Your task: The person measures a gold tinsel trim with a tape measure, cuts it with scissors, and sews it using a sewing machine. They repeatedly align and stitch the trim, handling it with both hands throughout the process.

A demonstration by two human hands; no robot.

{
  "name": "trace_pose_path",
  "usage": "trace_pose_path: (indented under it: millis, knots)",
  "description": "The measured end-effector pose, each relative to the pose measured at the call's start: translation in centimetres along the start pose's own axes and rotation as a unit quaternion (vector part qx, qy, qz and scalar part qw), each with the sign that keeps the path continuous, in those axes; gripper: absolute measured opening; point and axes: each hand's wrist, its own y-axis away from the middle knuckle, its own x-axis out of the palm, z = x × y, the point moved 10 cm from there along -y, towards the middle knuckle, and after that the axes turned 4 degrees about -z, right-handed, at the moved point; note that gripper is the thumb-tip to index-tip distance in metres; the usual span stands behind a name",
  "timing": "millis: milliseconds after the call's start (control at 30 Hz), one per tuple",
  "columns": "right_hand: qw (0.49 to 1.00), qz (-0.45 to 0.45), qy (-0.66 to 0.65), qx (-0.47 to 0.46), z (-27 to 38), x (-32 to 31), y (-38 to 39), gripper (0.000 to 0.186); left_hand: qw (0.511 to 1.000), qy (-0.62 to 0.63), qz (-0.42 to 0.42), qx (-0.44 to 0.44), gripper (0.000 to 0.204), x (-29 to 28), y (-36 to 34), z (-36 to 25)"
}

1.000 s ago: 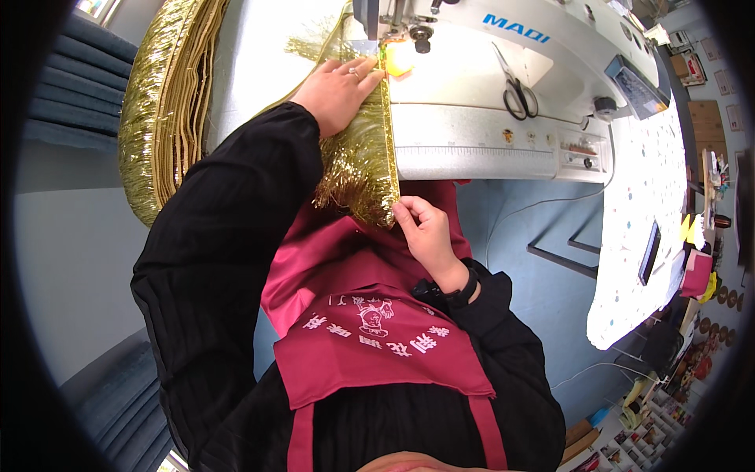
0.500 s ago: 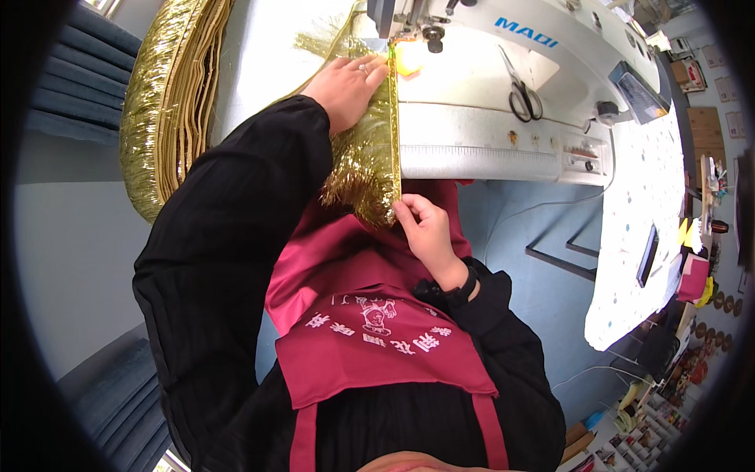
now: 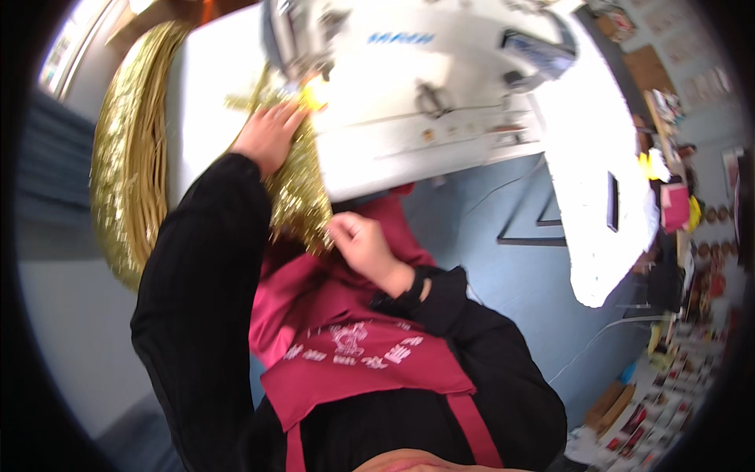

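A gold tinsel fringe (image 3: pixel 295 177) runs from the needle area of a white sewing machine (image 3: pixel 385 67) down over the table's near edge. My left hand (image 3: pixel 271 135) lies on the fringe just below the machine's head, its fingers stretched out and flat. Near the lower end of the strip, my right hand (image 3: pixel 363 245) pinches the fringe's right edge between thumb and fingers. A yellow-orange glow lights the spot beside the needle. Motion blur hides the fine detail around the needle.
A thick folded stack of gold fringe (image 3: pixel 130 157) stands left of the machine. Dark-handled scissors (image 3: pixel 432 101) lie on the machine bed. A phone-like dark object (image 3: pixel 613 201) rests on the white side table (image 3: pixel 586 252) at right. A dark metal frame (image 3: pixel 528 239) stands below.
The whole view has shifted and tilted, so the machine and hands appear farther left. Both hands keep nearly the same places on the fringe.
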Motion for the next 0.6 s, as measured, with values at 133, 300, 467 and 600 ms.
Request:
trace_pose_path:
  millis: [133, 300, 467, 600]
  knots:
    - [0.999, 0.015, -0.003, 0.035, -0.3, 0.2, -0.1, 0.020, 0.999, -0.031, 0.029, -0.006, 0.060, -0.2, 0.1, -0.2]
    - [1.000, 0.014, 0.004, 0.023, -0.7, 0.2, 0.1, 0.021, 0.998, -0.037, 0.047, -0.006, 0.057, 0.0, 0.2, -0.3]
    - [1.000, 0.004, 0.009, 0.014, -1.5, 0.3, 0.2, 0.021, 0.998, -0.031, 0.048, -0.008, 0.056, 0.3, 0.2, 0.0]
    - [0.999, 0.011, 0.008, 0.037, -2.1, 0.3, 0.2, 0.023, 0.998, -0.028, 0.047, -0.006, 0.057, 0.2, 0.2, -0.1]
